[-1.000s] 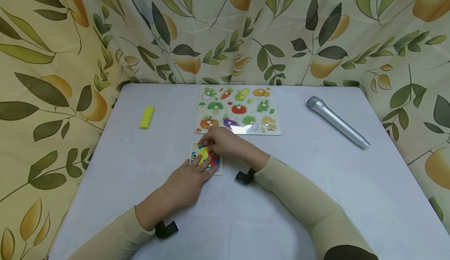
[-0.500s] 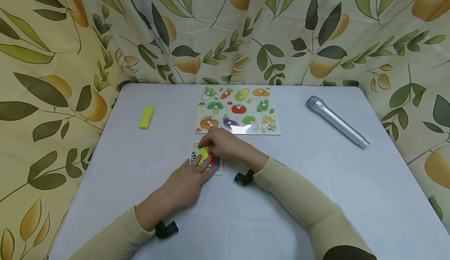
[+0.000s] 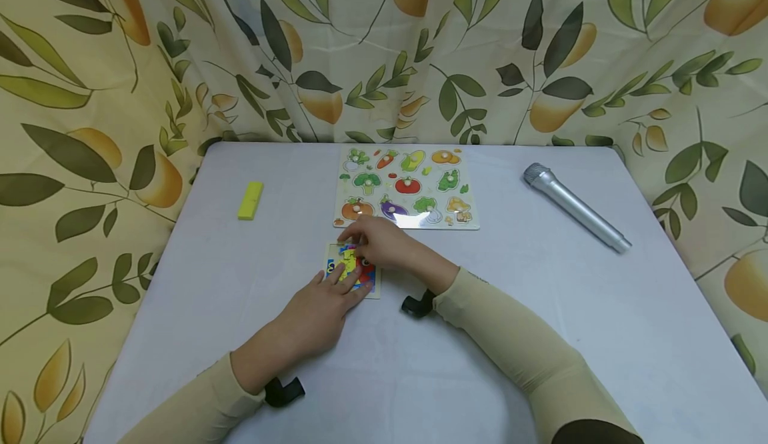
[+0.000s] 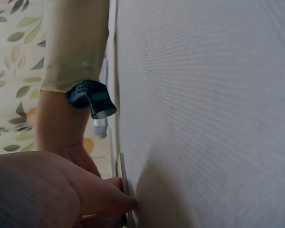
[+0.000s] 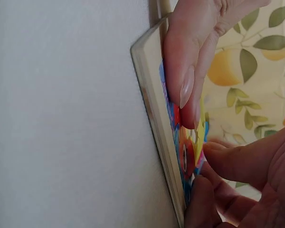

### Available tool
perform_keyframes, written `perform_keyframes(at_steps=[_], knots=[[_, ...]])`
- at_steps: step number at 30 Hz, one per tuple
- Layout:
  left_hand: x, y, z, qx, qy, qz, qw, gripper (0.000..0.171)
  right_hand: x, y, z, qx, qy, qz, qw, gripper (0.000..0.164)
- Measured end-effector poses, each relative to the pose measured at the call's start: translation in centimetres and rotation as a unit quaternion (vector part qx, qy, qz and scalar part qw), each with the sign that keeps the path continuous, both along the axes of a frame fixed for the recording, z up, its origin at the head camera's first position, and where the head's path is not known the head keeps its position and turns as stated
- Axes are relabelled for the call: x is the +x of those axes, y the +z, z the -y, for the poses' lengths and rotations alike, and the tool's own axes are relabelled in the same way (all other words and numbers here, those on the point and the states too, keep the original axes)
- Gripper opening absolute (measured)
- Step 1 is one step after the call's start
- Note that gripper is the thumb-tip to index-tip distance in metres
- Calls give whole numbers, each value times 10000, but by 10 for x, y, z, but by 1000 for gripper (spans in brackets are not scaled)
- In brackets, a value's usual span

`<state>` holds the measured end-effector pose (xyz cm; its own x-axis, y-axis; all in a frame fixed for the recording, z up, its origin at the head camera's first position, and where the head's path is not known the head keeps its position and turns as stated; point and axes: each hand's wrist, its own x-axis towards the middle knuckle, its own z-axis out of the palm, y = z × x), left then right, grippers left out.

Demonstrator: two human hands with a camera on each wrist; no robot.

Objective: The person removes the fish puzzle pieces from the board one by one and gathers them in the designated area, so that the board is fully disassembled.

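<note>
A small jigsaw puzzle (image 3: 375, 293) in a pale frame, with blue, yellow and red pieces, lies on the table in front of the person. The left hand (image 3: 315, 311) presses on its face with spread, fairly straight fingers. At the puzzle's far edge, the right hand (image 3: 387, 244) pinches a yellow puzzle piece (image 5: 200, 142). That piece tilts up from the picture in the right wrist view, close to the left fingertips. Both hands hide part of the puzzle. In the left wrist view, the left hand (image 4: 61, 190) is beside the frame's edge.
Behind the puzzle lies a vegetable peg board (image 3: 384, 172). A silver microphone (image 3: 576, 207) lies at the right, and a yellow block (image 3: 251, 201) at the left. A white cloth covers the table (image 3: 480, 364); a leaf-patterned curtain (image 3: 372, 51) hangs behind it.
The yellow piece under the right fingers has tilted and lifted a little at the puzzle's far edge. Both hands stay almost in place.
</note>
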<state>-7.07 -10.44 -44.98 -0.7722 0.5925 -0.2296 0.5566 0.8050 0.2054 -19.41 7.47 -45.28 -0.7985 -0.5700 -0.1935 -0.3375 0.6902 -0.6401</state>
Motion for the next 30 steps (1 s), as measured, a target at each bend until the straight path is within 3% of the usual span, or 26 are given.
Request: perform_keyframes(at_steps=[14, 20, 30], knots=[[0, 1, -2, -89, 42, -21, 9999, 50, 2, 4, 1, -284, -346, 449, 9980, 21], [0, 1, -2, -55, 42, -24, 10000, 49, 6, 7, 1, -249, -538, 166, 9981, 16], [-1, 1, -3, -97, 66, 15, 9999, 50, 2, 12, -10, -1078, -1078, 505, 9870, 10]])
